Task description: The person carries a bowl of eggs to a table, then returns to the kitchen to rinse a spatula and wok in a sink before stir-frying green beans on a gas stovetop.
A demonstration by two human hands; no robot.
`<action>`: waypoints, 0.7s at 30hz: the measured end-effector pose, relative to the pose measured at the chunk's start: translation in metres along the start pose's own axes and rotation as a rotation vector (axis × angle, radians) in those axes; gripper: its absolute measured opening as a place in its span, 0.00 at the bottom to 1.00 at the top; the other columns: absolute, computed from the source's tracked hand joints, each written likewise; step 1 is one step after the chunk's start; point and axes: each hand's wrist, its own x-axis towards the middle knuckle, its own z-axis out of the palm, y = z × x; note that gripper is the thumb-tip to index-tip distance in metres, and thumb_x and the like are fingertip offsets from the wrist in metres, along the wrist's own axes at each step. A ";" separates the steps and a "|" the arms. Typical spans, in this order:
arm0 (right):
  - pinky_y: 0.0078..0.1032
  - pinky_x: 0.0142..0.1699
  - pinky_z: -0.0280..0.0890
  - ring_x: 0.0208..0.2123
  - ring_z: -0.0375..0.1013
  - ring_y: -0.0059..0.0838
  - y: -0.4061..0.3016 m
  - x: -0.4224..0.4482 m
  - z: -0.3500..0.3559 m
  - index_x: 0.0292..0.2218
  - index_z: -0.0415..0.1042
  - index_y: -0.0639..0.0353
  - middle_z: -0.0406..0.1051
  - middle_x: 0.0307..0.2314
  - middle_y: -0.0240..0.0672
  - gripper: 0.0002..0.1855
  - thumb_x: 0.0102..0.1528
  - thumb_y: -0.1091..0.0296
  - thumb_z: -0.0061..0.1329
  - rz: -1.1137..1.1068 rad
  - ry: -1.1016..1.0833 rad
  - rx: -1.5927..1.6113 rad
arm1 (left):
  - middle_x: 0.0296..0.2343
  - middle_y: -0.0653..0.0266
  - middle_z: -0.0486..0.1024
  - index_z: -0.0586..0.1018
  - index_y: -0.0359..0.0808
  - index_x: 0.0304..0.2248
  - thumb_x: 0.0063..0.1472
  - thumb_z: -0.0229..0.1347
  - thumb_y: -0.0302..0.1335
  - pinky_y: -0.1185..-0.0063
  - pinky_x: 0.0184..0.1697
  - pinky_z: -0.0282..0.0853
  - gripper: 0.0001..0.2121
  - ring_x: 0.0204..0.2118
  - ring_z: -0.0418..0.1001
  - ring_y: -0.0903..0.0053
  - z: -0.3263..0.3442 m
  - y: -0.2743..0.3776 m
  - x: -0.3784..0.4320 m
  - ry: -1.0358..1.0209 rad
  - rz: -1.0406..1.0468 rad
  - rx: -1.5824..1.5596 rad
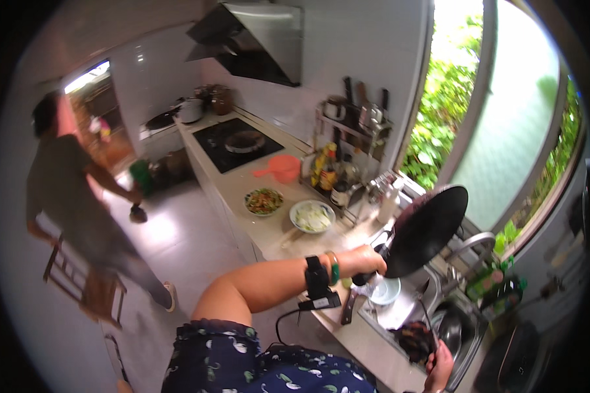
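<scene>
My left hand (366,260) grips the handle of a black wok (428,233), which is raised and tipped up on its side above the sink counter. Down at the sink (472,339), my right hand (440,366) holds a thin, dark-handled utensil (427,314). A dark reddish-brown mass (414,341) lies against that hand; what it is cannot be made out. Below the wok sits a pale bowl (385,291). A knife with a dark handle (348,308) rests on the counter edge by my left wrist.
Farther along the counter stand a plate of chopped food (264,202), a bowl of pale slices (312,217) and a red plastic ladle (282,168). A rack (354,128) holds bottles. On the left, a person (73,191) walks beside a wooden chair (96,292). Bottles (501,290) flank the faucet (474,241).
</scene>
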 end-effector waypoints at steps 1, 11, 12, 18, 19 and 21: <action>0.09 0.13 0.47 0.10 0.54 0.11 0.000 0.002 0.008 0.37 0.67 0.63 0.61 0.13 0.25 0.12 0.54 0.66 0.37 -0.032 0.002 -0.051 | 0.13 0.66 0.67 0.72 0.29 0.17 0.41 0.52 0.27 0.82 0.15 0.58 0.08 0.13 0.63 0.81 0.000 -0.003 -0.007 0.000 -0.003 -0.114; 0.22 0.35 0.63 0.30 0.70 0.28 -0.065 -0.031 0.115 0.36 0.69 0.64 0.70 0.29 0.39 0.10 0.52 0.70 0.42 -0.709 -0.174 -0.666 | 0.14 0.70 0.65 0.68 0.32 0.21 0.50 0.48 0.26 0.89 0.13 0.61 0.05 0.14 0.64 0.86 0.000 -0.038 -0.060 -0.227 -0.170 -0.773; 0.22 0.35 0.63 0.29 0.69 0.28 -0.069 -0.033 0.117 0.36 0.69 0.64 0.70 0.28 0.39 0.10 0.52 0.70 0.42 -0.764 -0.178 -0.699 | 0.15 0.69 0.65 0.68 0.33 0.21 0.50 0.47 0.25 0.89 0.12 0.61 0.05 0.14 0.65 0.87 0.001 -0.038 -0.072 -0.251 -0.209 -0.838; 0.19 0.32 0.62 0.26 0.65 0.22 -0.081 -0.049 0.129 0.39 0.66 0.67 0.68 0.26 0.35 0.14 0.52 0.70 0.43 -0.755 -0.402 -0.652 | 0.13 0.68 0.64 0.66 0.34 0.17 0.50 0.48 0.26 0.88 0.11 0.59 0.08 0.12 0.63 0.86 0.018 -0.033 -0.138 -0.201 -0.231 -0.986; 0.16 0.31 0.61 0.25 0.63 0.19 -0.076 -0.048 0.128 0.44 0.62 0.67 0.66 0.25 0.32 0.17 0.53 0.70 0.42 -0.670 -0.478 -0.631 | 0.13 0.69 0.64 0.65 0.34 0.17 0.50 0.48 0.26 0.88 0.12 0.59 0.08 0.12 0.63 0.86 0.019 -0.033 -0.147 -0.198 -0.221 -1.012; 0.14 0.29 0.59 0.23 0.60 0.16 -0.074 -0.054 0.135 0.48 0.56 0.66 0.64 0.23 0.29 0.21 0.53 0.72 0.41 -0.750 -0.518 -0.547 | 0.16 0.67 0.66 0.68 0.32 0.23 0.51 0.47 0.26 0.87 0.13 0.59 0.05 0.14 0.64 0.85 0.023 -0.036 -0.155 -0.234 -0.208 -1.019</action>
